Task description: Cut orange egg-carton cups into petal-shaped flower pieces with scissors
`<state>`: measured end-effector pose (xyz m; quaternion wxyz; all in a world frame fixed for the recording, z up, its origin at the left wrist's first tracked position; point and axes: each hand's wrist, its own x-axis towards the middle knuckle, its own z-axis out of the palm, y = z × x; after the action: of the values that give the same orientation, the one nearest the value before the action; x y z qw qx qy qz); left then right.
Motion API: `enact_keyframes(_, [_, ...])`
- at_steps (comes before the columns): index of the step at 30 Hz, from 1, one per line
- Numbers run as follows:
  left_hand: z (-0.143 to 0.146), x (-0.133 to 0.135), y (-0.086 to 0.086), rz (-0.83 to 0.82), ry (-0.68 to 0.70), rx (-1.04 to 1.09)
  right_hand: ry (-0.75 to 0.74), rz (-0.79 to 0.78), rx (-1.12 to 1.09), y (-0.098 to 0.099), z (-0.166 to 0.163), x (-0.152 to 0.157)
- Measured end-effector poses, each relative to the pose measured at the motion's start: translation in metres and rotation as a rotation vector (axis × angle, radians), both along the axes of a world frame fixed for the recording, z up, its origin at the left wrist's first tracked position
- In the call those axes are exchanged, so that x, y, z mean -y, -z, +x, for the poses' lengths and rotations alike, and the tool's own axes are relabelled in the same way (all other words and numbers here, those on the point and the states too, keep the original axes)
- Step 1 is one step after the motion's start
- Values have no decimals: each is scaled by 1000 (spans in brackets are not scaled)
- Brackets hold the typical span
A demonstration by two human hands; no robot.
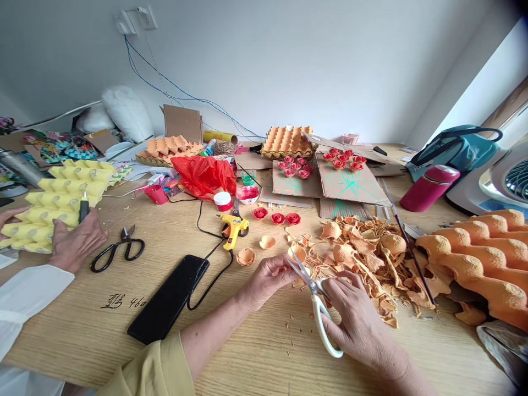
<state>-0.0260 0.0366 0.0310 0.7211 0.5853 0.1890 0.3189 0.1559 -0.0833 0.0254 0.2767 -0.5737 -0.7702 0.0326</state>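
Head view, wooden bench [264, 352].

- Right hand [355, 319]: closed around the white-handled scissors [317, 308], fingers through the loops. The blades are parted and point up and left, towards the left hand.
- Left hand [268, 280]: closed in a pinch on the orange carton piece [297, 254], a small cup-shaped cutting. It is held just above the bench, at the blade tips. Cannot tell whether the blades touch it.
- Scrap pile [371, 258]: torn orange carton bits, just right of both hands and touching the bench. A thin dark stick lies across it.
- Orange egg tray [487, 258]: at the right edge, bumps up, beside the pile.
- Two cut orange cups [246, 256]: on the bench, just left of the held piece.
- Three red paper roses [277, 218]: in a row behind the cups.
- Yellow glue gun [233, 226]: lies near the cups, with a black cord running towards the black phone [169, 297], which lies flat near the left forearm.
- Black scissors [119, 250]: lie further left, apart from the phone.
- Co-worker's hand [76, 242], white sleeve, far left: rests on a yellow egg tray [61, 198] and grips a small cutter [83, 208] upright.
- Cardboard sheets [350, 184] at the back carry more red roses.
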Motion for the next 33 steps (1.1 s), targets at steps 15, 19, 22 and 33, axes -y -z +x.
enact_keyframes(15, [-6,-15,2,401,-70,-141,-19,17,20,-1,2,0])
enact_keyframes(19, [-8,-13,-6,423,-74,-161,-20,16,20,-2,2,0])
enact_keyframes(22, [-10,-12,-11,433,-78,-184,-21,11,23,-3,2,1])
enact_keyframes(33, [-6,-18,-5,527,-145,-223,2,-5,47,7,7,-3])
